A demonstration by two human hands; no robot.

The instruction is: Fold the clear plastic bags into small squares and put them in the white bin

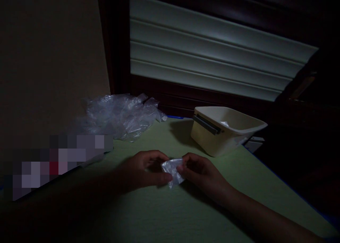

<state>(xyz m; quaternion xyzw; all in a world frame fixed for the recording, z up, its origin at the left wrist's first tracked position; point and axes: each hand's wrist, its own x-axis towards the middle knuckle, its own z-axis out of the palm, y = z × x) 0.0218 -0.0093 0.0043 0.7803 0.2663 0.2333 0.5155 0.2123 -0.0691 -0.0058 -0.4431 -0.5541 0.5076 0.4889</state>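
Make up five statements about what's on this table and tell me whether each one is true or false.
1. The left hand and right hand both hold a small piece of thin plastic. True.
2. A heap of crumpled clear plastic lies on the green tabletop. True.
3. The cream tub has a dark bar on its side. True.
4. The heap is inside the tub. False: it lies outside, to the left of the tub.
5. A lid covers the tub. False: its top is open, and something pale shows inside.
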